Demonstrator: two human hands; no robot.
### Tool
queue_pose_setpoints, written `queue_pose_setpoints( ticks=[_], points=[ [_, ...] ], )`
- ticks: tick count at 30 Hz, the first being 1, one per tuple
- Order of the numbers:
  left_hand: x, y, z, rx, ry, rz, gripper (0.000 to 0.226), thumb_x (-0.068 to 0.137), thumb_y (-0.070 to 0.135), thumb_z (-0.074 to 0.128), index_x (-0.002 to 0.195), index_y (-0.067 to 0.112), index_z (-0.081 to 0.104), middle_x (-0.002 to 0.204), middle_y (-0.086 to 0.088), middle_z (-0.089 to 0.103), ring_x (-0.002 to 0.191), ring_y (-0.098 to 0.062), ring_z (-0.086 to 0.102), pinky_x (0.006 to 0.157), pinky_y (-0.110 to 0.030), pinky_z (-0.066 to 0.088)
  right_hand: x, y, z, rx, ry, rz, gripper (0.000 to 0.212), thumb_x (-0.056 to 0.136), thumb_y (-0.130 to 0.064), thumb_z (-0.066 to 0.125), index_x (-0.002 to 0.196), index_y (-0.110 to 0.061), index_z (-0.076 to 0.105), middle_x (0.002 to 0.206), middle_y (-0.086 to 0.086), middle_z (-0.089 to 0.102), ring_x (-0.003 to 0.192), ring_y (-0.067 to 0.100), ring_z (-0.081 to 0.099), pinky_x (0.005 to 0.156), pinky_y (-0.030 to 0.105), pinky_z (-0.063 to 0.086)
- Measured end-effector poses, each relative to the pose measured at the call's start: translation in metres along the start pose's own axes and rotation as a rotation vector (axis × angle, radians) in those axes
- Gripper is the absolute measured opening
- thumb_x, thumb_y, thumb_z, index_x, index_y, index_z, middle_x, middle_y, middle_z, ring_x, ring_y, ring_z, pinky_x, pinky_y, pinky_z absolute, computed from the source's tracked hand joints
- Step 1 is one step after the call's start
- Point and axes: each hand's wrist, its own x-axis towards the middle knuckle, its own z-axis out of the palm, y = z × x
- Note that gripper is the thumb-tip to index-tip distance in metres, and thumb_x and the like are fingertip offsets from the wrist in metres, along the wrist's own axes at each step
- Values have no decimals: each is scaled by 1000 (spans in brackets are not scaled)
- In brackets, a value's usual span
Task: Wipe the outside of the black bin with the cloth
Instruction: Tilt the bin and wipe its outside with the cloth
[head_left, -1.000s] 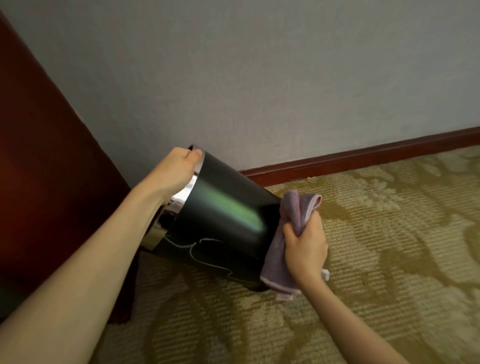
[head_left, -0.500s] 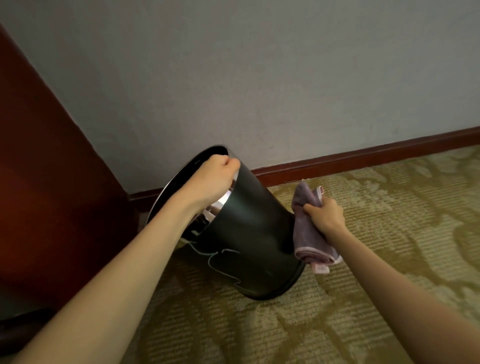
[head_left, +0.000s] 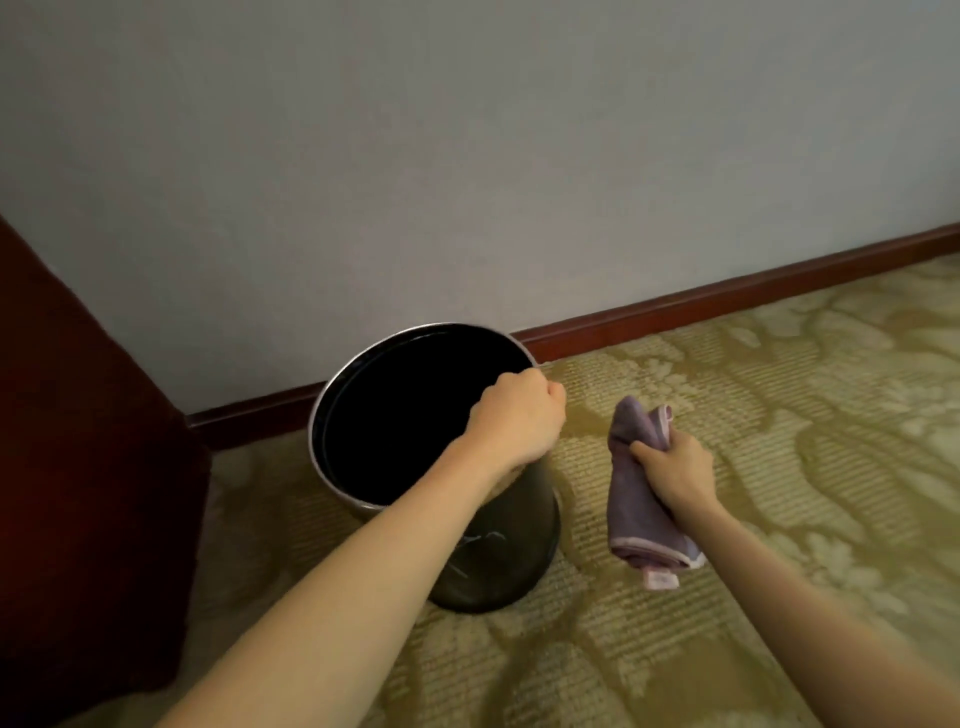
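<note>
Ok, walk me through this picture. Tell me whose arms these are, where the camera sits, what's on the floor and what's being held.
There is no machine here. These are a person's two bare arms, seen from a camera worn on the head that looks forward and down. The left hand grips the rim of the black bin, which stands upright on the patterned carpet close to the wall. The right hand holds a bunched purple cloth beside the bin, not touching it. Dark red furniture stands at the left.

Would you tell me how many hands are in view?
2. The left hand grips the bin at its rim; the right hand holds the cloth beside the bin, not touching it.
</note>
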Motion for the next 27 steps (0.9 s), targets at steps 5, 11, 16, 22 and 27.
queue_pose_setpoints(
  ticks=[5, 11, 16, 22, 27],
  points=[
    [-1, 19, 31, 132, 47, 16, 33, 93, 33, 30, 78, 13, 51, 88, -13, 63, 77, -31, 61, 67, -37, 51, -10, 13, -24, 20, 15, -5, 18, 77, -26, 65, 86, -12, 60, 78, 9, 59, 74, 29, 53, 63, 34, 36],
    [-33, -12, 2, 181, -25, 359, 35, 93, 50, 32, 82, 23, 51, 78, 4, 58, 72, -16, 60, 63, -37, 52, -31, 35, -15, 107, -4, 97, 23, 77, -27, 66, 88, -8, 60, 87, 15, 62, 81, 32, 57, 66, 34, 38],
    [-64, -77, -53, 387, -141, 863, 54, 93, 58, 22, 115, 23, 56, 106, 6, 64, 96, -9, 59, 75, -29, 52, -45, 33, 14, 230, -4, 218, 26, 79, -26, 66, 93, -4, 61, 96, 22, 65, 94, 39, 60, 71, 36, 42],
    [-75, -122, -58, 657, 251, 1045, 43, 95, 41, 42, 63, 15, 55, 60, 0, 56, 53, -17, 56, 45, -29, 47, -61, 24, 37, 325, -25, 264, 19, 79, -27, 67, 92, -16, 58, 90, 13, 59, 90, 33, 57, 72, 33, 39],
    [-71, -115, -47, 586, 325, 1044, 45, 93, 40, 45, 57, 15, 53, 51, 2, 54, 44, -14, 52, 39, -26, 40, -68, 23, 40, 329, -33, 259, 17, 80, -25, 67, 88, -13, 60, 85, 13, 62, 79, 27, 55, 69, 31, 39]
  ],
)
